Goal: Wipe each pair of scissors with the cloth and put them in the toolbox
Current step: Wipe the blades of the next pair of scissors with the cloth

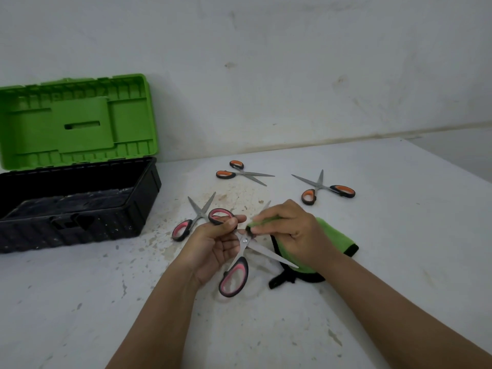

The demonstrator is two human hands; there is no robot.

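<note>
My left hand (213, 246) holds a pair of pink-handled scissors (234, 278) by one handle, blades spread wide above the table. My right hand (287, 230) pinches the green cloth (330, 235) around the upper blade near the pivot. The cloth's black-edged tail lies on the table under my right wrist. A second pink-handled pair (186, 227) lies open just left of my hands. Two orange-handled pairs lie further back: one (239, 173) at centre, one (327, 189) to the right. The toolbox (77, 206) stands at the left, black tub open, green lid (77, 121) upright.
The white table (399, 275) is stained and speckled around the scissors. A white wall (292, 75) runs along the table's back edge, right behind the toolbox lid. The table's right edge falls away at the far right.
</note>
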